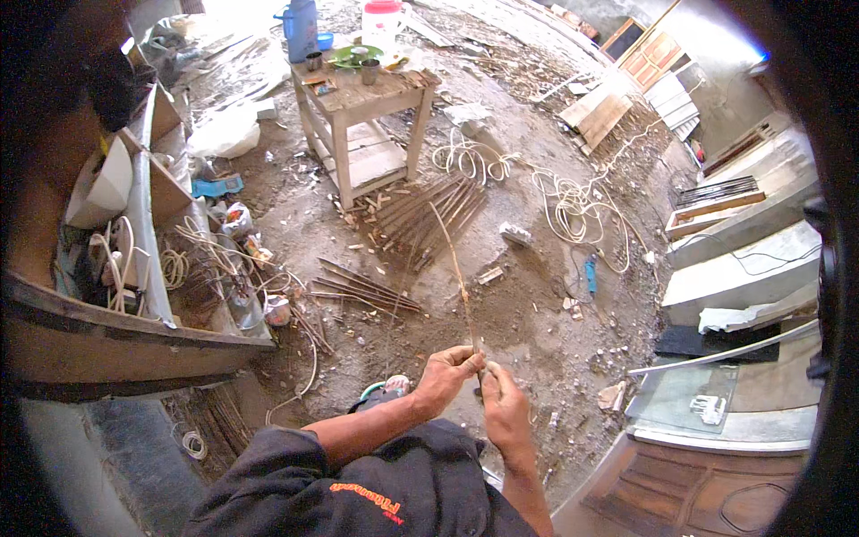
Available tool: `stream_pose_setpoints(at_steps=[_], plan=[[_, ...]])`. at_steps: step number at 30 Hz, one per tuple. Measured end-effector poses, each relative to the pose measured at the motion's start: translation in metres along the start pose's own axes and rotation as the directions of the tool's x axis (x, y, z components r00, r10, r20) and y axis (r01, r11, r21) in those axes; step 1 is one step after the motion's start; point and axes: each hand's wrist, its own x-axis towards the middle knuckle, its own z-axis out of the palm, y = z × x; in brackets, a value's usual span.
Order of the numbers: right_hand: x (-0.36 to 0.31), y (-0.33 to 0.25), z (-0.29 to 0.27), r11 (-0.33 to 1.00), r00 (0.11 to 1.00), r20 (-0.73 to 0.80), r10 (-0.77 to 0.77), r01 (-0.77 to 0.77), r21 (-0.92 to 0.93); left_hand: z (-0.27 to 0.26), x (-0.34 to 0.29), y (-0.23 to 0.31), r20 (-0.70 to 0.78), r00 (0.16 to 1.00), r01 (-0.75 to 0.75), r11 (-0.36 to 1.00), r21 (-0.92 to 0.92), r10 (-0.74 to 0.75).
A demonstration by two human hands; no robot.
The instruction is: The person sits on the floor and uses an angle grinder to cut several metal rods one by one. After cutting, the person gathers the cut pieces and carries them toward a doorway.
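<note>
A long, thin strip of brown wood (457, 268) points away from me over the dirt floor, its near end between my two hands. My left hand (445, 380) pinches it between thumb and fingers. Close beside it, my right hand (506, 410) is closed, thumb up, almost touching the left fingertips. A small dark piece shows between the hands; what the right fingers hold is mostly hidden. On the ground beyond lie a fanned pile of similar strips (455, 211) and a smaller bundle (362, 290).
A wooden table (380, 109) with a blue jug (301, 32) and dishes stands ahead. Coiled pale cable (573, 210) and a blue tool (590, 274) lie to the right. A wooden cabinet frame (134, 345) is at left; panels and a glass sheet (680, 398) line the right.
</note>
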Motion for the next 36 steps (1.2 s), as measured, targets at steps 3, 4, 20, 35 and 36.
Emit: stream_pose_setpoints(at_steps=[3, 4, 20, 35, 36], plan=[[0.02, 0.012, 0.007, 0.986, 0.992, -0.063, 0.112, -0.103, 0.13, 0.007, 0.016, -0.008, 0.068, 0.98, -0.199, 0.932, 0.303, 0.187], [0.025, 0.018, 0.005, 0.976, 0.985, -0.105, 0.136, -0.115, 0.184, 0.007, 0.022, -0.008, 0.107, 0.952, -0.303, 0.84, 0.45, 0.286], [0.03, 0.12, -0.219, 0.969, 0.953, -0.209, -0.221, 0.191, -0.156, -0.085, 0.208, 0.121, -0.232, 0.565, -0.194, 0.401, 0.895, 0.792], [0.152, 0.294, -0.416, 0.938, 0.935, -0.271, -0.227, 0.285, 0.197, 0.046, 0.346, 0.112, -0.337, 0.652, 0.151, 0.32, 0.935, 0.679], [0.162, 0.289, -0.422, 0.922, 0.92, -0.285, -0.271, 0.333, 0.199, 0.05, 0.354, 0.106, -0.306, 0.689, 0.159, 0.275, 0.948, 0.657]])
